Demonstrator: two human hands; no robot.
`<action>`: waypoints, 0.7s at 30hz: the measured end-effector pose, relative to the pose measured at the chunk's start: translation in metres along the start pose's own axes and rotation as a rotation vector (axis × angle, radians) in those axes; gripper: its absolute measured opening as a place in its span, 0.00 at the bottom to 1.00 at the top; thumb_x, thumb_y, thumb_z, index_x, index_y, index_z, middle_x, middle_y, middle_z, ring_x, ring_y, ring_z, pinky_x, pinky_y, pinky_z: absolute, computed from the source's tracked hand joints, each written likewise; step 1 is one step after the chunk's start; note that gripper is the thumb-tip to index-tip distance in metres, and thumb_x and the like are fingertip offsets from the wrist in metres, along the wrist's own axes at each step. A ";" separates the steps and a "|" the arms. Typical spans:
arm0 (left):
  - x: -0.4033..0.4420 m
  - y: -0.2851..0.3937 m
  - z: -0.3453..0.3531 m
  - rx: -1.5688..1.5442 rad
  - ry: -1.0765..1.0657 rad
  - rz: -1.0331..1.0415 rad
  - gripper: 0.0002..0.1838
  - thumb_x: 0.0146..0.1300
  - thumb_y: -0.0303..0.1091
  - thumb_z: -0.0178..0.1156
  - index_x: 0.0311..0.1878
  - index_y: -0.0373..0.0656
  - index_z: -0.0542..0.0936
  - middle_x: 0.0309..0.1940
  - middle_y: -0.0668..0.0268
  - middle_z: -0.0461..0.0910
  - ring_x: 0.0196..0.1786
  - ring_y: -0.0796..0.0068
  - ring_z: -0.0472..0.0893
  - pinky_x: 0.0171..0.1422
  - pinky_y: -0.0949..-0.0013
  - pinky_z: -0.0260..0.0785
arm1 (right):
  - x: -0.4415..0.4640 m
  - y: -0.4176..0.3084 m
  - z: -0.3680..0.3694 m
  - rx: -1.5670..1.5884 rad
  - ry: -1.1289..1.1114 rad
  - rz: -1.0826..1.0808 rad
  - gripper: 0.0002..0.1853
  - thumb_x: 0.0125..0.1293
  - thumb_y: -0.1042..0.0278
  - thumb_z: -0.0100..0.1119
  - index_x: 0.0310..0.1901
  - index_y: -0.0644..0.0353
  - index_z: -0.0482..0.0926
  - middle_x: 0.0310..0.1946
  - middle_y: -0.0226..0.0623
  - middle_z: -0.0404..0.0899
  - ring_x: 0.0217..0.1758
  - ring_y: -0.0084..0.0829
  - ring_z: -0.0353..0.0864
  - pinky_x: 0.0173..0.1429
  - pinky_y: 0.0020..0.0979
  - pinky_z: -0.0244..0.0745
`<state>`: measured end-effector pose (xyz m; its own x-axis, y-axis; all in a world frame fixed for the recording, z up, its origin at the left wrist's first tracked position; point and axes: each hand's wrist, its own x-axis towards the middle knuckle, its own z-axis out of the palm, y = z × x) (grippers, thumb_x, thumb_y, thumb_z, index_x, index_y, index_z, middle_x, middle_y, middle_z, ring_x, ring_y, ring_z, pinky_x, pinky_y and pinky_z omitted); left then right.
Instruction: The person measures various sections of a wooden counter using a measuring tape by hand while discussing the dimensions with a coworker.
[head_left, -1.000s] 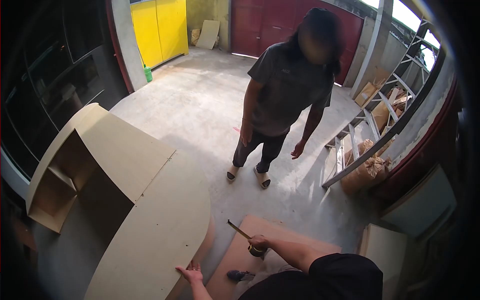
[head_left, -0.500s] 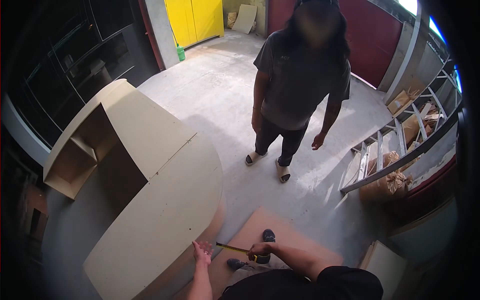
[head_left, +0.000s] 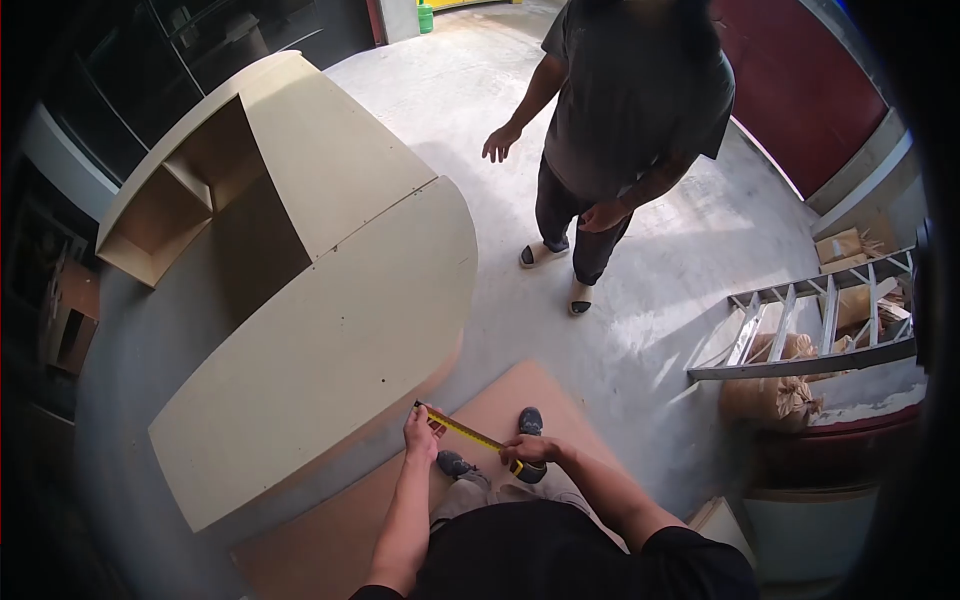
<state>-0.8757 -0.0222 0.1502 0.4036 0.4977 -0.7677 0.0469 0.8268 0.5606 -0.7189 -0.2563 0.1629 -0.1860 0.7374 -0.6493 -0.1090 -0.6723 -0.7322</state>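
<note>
A yellow tape measure [head_left: 468,432] is drawn out between my two hands. My right hand [head_left: 528,452] is closed around its case, just above my shoes. At the free end of the blade, my left hand [head_left: 423,430] pinches the tape near its tip. Just beyond that tip lies the edge of a large pale wooden counter [head_left: 330,340] with a curved outline; the tape appears apart from it. The counter has an open shelf compartment [head_left: 160,225] on its far left side.
A co-worker [head_left: 640,110] in a dark shirt stands ahead, beyond the counter's right end. An aluminium ladder [head_left: 830,315] leans at the right by brown sacks [head_left: 765,398]. Under my feet is a brown board [head_left: 340,520]. Further boards [head_left: 722,525] stand at lower right.
My left hand has gone from spread fingers to gripping the tape's end. More blade shows now. My view has tilted down, and the co-worker's arms have lifted.
</note>
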 end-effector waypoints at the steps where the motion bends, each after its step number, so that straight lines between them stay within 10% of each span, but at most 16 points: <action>1: 0.004 0.016 0.000 0.006 0.031 0.052 0.10 0.75 0.46 0.50 0.44 0.53 0.75 0.42 0.69 0.81 0.40 0.75 0.80 0.41 0.66 0.74 | -0.011 -0.012 0.001 -0.035 0.048 0.024 0.21 0.71 0.53 0.48 0.43 0.62 0.83 0.41 0.35 0.84 0.48 0.28 0.80 0.55 0.30 0.73; 7: 0.016 0.071 -0.034 0.057 0.044 0.162 0.10 0.75 0.45 0.50 0.44 0.51 0.75 0.41 0.68 0.82 0.39 0.76 0.81 0.42 0.68 0.74 | -0.078 0.005 -0.014 0.042 -0.012 0.281 0.19 0.73 0.52 0.50 0.48 0.56 0.84 0.38 0.32 0.85 0.43 0.25 0.81 0.53 0.30 0.75; 15: 0.019 -0.010 -0.085 0.024 -0.149 -0.300 0.10 0.75 0.45 0.50 0.50 0.54 0.74 0.46 0.67 0.81 0.43 0.67 0.82 0.45 0.60 0.73 | -0.120 0.076 -0.005 -0.118 -0.004 0.592 0.20 0.71 0.44 0.51 0.47 0.48 0.85 0.38 0.32 0.86 0.42 0.27 0.83 0.51 0.34 0.77; 21: 0.046 0.013 -0.088 -0.083 -0.149 -0.033 0.10 0.75 0.40 0.48 0.56 0.54 0.71 0.51 0.67 0.80 0.47 0.69 0.80 0.49 0.61 0.71 | -0.049 0.063 0.038 0.048 0.053 0.449 0.18 0.71 0.51 0.51 0.42 0.53 0.86 0.37 0.29 0.85 0.41 0.24 0.80 0.50 0.32 0.76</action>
<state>-0.9365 0.0345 0.0950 0.5346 0.4307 -0.7271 -0.0110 0.8638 0.5036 -0.7540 -0.3372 0.1565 -0.1746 0.3733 -0.9111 -0.0740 -0.9277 -0.3659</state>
